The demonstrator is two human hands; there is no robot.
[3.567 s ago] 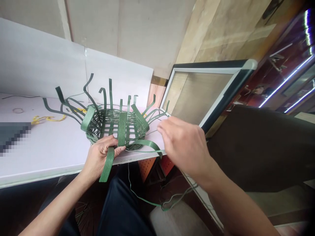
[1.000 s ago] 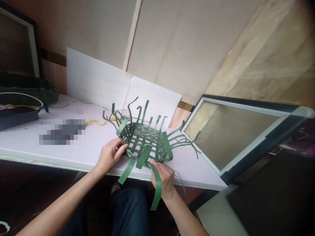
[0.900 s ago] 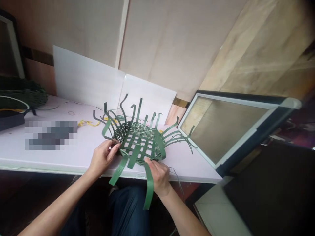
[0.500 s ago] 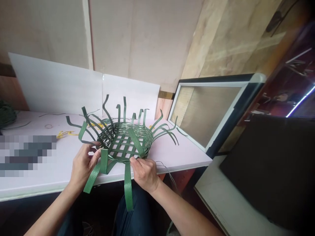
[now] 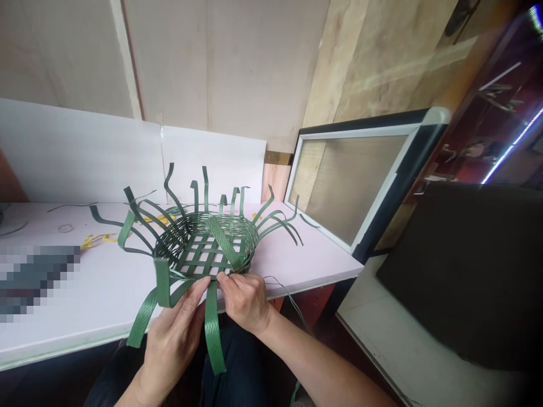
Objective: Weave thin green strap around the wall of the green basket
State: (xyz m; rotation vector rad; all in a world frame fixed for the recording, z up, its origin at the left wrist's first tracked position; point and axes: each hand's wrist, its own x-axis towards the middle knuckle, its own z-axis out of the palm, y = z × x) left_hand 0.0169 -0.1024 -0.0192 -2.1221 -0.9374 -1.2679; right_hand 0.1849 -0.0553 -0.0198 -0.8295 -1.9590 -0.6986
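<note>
A half-woven basket (image 5: 175, 240) of green plastic strapping rests by the near edge of the table, with an open-grid base and a wall of thin strands. Several flat strap ends stick up and out around its rim. My left hand (image 5: 176, 336) is closed on the near rim, its fingertips left of a hanging strap (image 5: 215, 333). Just right of that strap, my right hand (image 5: 246, 301) pinches the same rim. A thin green strand (image 5: 292, 299) trails behind the right hand and down past the table edge. The fingers' undersides are hidden.
Yellow strips (image 5: 97, 240) and a small ring (image 5: 65, 228) lie on the white table (image 5: 106, 282). A blurred dark object (image 5: 38, 280) is at the left. A framed panel (image 5: 348, 181) leans at the right, near a dark surface (image 5: 466, 271).
My left hand has left the basket's left side and come right along the near rim, close to my right hand. The right hand keeps its pinch. The view has shifted slightly.
</note>
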